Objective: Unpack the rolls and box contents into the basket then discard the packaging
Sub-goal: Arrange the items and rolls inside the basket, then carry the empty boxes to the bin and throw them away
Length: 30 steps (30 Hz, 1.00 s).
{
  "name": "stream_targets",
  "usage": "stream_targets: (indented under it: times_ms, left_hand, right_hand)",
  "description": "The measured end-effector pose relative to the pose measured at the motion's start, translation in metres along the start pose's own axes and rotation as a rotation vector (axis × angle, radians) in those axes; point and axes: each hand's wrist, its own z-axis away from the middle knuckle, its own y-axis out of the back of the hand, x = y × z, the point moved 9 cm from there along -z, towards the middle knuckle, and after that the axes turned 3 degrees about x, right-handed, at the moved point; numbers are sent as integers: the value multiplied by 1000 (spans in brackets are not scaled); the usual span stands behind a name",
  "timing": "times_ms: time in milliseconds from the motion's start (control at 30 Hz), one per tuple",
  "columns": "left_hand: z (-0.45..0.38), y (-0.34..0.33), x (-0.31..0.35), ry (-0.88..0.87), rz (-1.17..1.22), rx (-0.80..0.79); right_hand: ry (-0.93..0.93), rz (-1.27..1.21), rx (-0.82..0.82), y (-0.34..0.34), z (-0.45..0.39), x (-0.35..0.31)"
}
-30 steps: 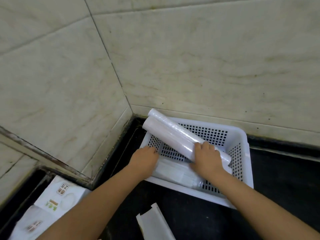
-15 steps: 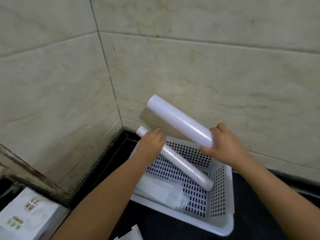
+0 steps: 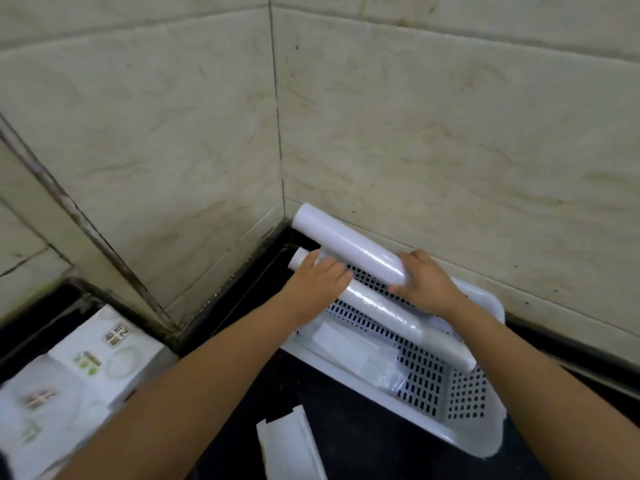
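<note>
A white perforated basket [image 3: 485,403] sits on the black counter in the wall corner. My right hand [image 3: 427,285] grips the near end of a thick white roll [image 3: 349,245], held low over the basket's far edge. My left hand [image 3: 320,278] is shut on the far end of a thinner, longer white roll [image 3: 388,311] that lies slanted across the basket. Flat clear-wrapped packets [image 3: 353,355] lie on the basket floor under the rolls.
White printed boxes [image 3: 83,365] stand on the counter at the lower left. A strip of white paper packaging [image 3: 291,448] lies on the counter in front of the basket. Tiled walls close in behind and to the left.
My right hand lifted the thick roll off the thinner one, then lowered it again toward the basket. My left hand took hold of the thinner roll's far end.
</note>
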Motion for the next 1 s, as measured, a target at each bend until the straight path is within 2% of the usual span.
stream_targets:
  times_ms: [167, 300, 400, 433, 533, 700, 833, 900, 933, 1000]
  left_hand:
    - [-3, 6, 2, -5, -39, 96]
    - [-15, 11, 0, 2, 9, 156]
    - [-23, 8, -3, 104, 82, 123]
    - [-23, 4, -5, 162, 84, 82]
    - [-17, -35, 4, 236, 138, -220]
    - [-3, -35, 11, 235, 175, -289]
    - [27, -22, 23, 212, 234, -335]
    - [47, 1, 29, 235, 321, -195]
    - [59, 22, 33, 230, 353, -59]
    - [92, 49, 38, 266, 397, 116]
  right_hand:
    - [-87, 49, -49, -26, 11, 26]
    - [-46, 168, -35, -25, 21, 36]
    - [-73, 220, -32, -30, 34, 43]
    - [-89, 218, -43, -35, 39, 46]
    - [-129, 184, -53, -41, 47, 54]
    - [-151, 192, -147, -42, 50, 59]
    - [-106, 122, -86, -36, 69, 35]
    - [-47, 33, -1, -29, 89, 13]
    - [8, -19, 82, -22, 102, -2]
    - [173, -114, 275, -7, 137, -40]
